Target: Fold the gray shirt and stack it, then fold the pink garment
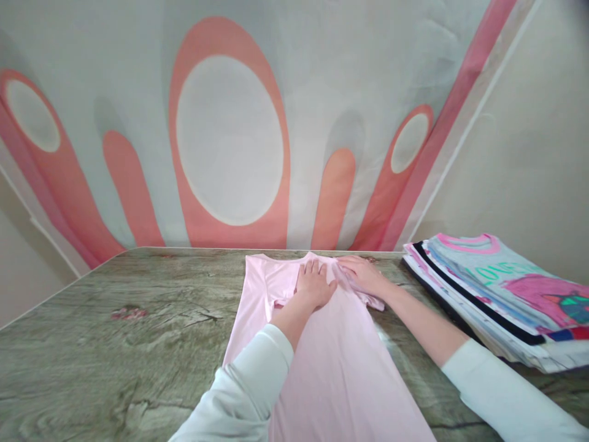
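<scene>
A light pink garment (340, 362) lies on the wooden table, its top edge near the table's far edge and its lower part running out of the bottom of the view. My left hand (315, 285) rests flat on its upper middle, fingers spread. At the garment's upper right corner, by the sleeve, lies my right hand (363, 274), palm down with its fingers stretched out to the left. The sleeve's end shows below that hand. On the left side the fabric has a fold with a small opening.
A stack of folded clothes (488, 294) stands at the right, a grey shirt with a pink collar on top. The wood-patterned table (115, 362) reaches a wall with a pink and white printed sheet (230, 141) behind it.
</scene>
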Demonstrator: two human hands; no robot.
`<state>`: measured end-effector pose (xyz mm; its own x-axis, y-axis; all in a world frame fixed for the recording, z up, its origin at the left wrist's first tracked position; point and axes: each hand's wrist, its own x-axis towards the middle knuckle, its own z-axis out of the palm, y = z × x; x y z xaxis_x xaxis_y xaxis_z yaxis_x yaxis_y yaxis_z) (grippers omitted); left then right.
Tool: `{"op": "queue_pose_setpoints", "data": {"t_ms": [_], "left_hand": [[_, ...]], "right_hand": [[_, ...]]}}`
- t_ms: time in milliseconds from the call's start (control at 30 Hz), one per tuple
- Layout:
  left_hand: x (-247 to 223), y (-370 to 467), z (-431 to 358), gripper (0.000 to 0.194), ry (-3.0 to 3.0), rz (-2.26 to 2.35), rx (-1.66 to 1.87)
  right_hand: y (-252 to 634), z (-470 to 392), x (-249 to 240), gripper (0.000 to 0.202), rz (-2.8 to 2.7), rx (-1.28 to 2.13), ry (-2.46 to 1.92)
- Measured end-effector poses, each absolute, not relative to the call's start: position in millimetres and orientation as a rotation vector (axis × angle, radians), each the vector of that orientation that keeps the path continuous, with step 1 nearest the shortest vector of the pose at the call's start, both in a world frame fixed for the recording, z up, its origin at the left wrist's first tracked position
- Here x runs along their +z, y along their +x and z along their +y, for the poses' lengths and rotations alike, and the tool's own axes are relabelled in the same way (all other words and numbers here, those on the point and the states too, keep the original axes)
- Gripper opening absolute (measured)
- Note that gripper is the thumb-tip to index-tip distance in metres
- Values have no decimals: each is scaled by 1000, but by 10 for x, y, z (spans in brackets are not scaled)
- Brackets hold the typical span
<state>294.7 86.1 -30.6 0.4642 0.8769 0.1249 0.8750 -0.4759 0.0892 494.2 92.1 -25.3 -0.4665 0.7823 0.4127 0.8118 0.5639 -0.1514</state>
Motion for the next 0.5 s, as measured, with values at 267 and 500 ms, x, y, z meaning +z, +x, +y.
{"op": "queue_pose_setpoints", "data": {"t_ms": [267, 500], "left_hand": [[-227, 2925, 829, 68, 2685, 1604, 226], [-40, 3053, 642, 49, 2918, 1269, 344]], "right_hand": [[5285, 820, -343, 36, -2271, -71, -1481], [5245, 533, -218, 30, -2265, -35, -1317]]}}
